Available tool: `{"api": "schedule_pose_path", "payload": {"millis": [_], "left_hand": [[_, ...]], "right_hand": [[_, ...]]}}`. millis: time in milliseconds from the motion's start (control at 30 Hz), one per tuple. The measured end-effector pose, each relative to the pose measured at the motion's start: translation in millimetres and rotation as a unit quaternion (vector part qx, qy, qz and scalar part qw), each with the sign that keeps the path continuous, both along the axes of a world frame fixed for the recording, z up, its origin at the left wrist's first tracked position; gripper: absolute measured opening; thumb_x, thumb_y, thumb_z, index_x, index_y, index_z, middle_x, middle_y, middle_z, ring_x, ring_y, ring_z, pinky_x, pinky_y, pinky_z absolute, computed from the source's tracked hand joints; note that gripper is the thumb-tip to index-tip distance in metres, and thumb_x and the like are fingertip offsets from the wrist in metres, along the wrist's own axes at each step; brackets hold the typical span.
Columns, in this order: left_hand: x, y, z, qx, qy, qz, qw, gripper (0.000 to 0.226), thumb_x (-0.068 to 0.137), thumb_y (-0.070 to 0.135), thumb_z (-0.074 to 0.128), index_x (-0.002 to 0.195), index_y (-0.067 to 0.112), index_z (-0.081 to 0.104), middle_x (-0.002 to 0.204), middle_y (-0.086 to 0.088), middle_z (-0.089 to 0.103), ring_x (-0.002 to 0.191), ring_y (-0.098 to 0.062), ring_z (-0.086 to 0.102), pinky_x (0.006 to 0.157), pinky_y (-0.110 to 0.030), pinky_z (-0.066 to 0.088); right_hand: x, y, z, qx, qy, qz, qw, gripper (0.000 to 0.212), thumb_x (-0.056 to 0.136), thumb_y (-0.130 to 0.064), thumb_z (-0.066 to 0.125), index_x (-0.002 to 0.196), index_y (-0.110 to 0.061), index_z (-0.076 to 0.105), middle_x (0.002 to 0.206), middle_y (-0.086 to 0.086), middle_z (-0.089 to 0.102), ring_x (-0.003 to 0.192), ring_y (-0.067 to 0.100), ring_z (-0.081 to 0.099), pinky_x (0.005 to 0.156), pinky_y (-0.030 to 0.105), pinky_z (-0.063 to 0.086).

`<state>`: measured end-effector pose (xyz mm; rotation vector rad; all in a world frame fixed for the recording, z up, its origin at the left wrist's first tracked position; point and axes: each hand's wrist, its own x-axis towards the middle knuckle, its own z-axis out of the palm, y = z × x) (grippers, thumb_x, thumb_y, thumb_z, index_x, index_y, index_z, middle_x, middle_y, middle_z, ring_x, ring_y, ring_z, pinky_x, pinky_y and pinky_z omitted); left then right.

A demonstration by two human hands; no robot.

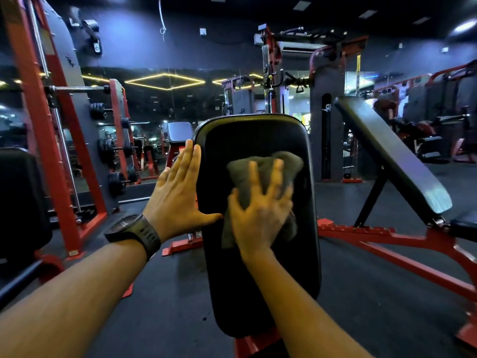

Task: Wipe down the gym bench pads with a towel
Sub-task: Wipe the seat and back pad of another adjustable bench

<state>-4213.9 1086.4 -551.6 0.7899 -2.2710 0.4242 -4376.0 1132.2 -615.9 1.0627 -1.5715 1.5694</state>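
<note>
Forearms nearest us. Our right hand presses the towel flat on the bench pad, fingers spread. Left hand open, bracing the pad's left edge. Towel's soft, light; likely bunches, so we palm its centre.

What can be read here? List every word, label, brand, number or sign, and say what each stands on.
No text here reads clearly.
Pale logo on the grey panel of the red rack: a mark, too blurred to read.
Pale mark on the dark column: too small to read.
Yellow strap on the cable machine: any print is unreadable.
Watch, towel and bench pad: no lettering visible.
</note>
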Motion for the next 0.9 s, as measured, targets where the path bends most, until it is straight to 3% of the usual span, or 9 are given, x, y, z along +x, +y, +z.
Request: {"api": "schedule_pose_path", "payload": {"millis": [100,167,333,433,600,700,767,833,900], "left_hand": [[-4,-4,-2,0.005,0.029,-0.034,0.999,0.137,0.059,0.083,0.057,0.157,0.023,-0.016,0.165,0.004,-0.022,0.154,-0.016,-0.008,0.123,-0.05,0.015],[-2,-4,-4,0.009,0.03,-0.042,0.999,0.138,0.058,0.082,0.059,0.157,0.024,-0.015,0.165,0.005,-0.022,0.154,-0.015,-0.008,0.124,-0.047,0.012],[2,-2,-6,0.007,0.027,-0.05,0.998,0.134,0.061,0.085,0.056,0.155,0.027,-0.02,0.164,0.008,-0.024,0.153,-0.011,-0.012,0.123,-0.053,0.012],[-1,-3,-8,-0.004,0.023,-0.029,0.999,0.136,0.06,0.084,0.057,0.156,0.025,-0.02,0.164,0.006,-0.023,0.153,-0.012,-0.013,0.123,-0.053,0.013],[0,-9,-16,-0.029,0.03,-0.045,0.998,0.131,0.065,0.074,0.059,0.158,0.011,-0.007,0.167,-0.006,-0.012,0.154,-0.018,-0.007,0.123,-0.052,0.013],[-2,-9,-19,-0.016,0.025,-0.034,0.999,0.138,0.06,0.08,0.06,0.158,0.011,-0.009,0.166,-0.004,-0.017,0.154,-0.018,-0.01,0.123,-0.055,0.015],[-4,-4,-22,-0.005,0.021,-0.027,0.999,0.143,0.056,0.083,0.06,0.157,0.017,-0.017,0.163,0.0,-0.025,0.154,-0.019,-0.012,0.122,-0.057,0.014],[-5,0,-27,0.001,0.011,-0.014,1.0,0.144,0.055,0.086,0.058,0.155,0.02,-0.022,0.161,0.001,-0.031,0.153,-0.019,-0.015,0.123,-0.056,0.009],[-5,3,-32,0.002,-0.002,-0.004,1.0,0.145,0.056,0.088,0.056,0.155,0.018,-0.023,0.161,0.0,-0.033,0.152,-0.018,-0.019,0.123,-0.054,0.006]], "right_hand": [[-10,-5,51,0.009,0.252,0.023,0.967,0.061,0.086,-0.052,0.055,0.144,-0.034,0.055,0.161,0.008,0.036,0.143,0.05,0.031,0.105,0.062,0.037],[-44,-10,86,0.0,0.311,0.006,0.951,0.059,0.085,-0.051,0.055,0.142,-0.033,0.057,0.159,0.007,0.04,0.143,0.048,0.035,0.103,0.066,0.038],[-83,-13,79,-0.052,-0.046,-0.017,0.997,0.062,0.084,-0.056,0.049,0.141,-0.033,0.057,0.163,0.007,0.032,0.142,0.047,0.035,0.099,0.063,0.047],[-34,-5,16,-0.055,-0.067,-0.026,0.996,0.058,0.085,-0.047,0.055,0.14,-0.031,0.059,0.162,0.011,0.032,0.139,0.048,0.037,0.099,0.06,0.045],[5,1,8,0.001,0.269,0.054,0.962,0.054,0.089,-0.049,0.059,0.14,-0.031,0.059,0.159,0.011,0.039,0.143,0.051,0.032,0.105,0.06,0.037],[-31,-2,45,0.004,0.358,0.015,0.934,0.054,0.089,-0.051,0.059,0.14,-0.032,0.06,0.156,0.01,0.044,0.141,0.049,0.038,0.1,0.06,0.041],[-46,-5,38,-0.007,0.261,-0.003,0.965,0.058,0.086,-0.051,0.061,0.141,-0.034,0.058,0.158,0.009,0.041,0.143,0.047,0.036,0.102,0.062,0.041],[-45,-5,15,-0.04,0.054,-0.016,0.998,0.059,0.085,-0.047,0.062,0.143,-0.034,0.056,0.162,0.008,0.035,0.145,0.045,0.032,0.103,0.061,0.043],[-25,-2,-19,-0.045,-0.097,-0.013,0.994,0.06,0.088,-0.048,0.06,0.146,-0.033,0.052,0.166,0.008,0.025,0.146,0.045,0.029,0.103,0.062,0.043]]}}
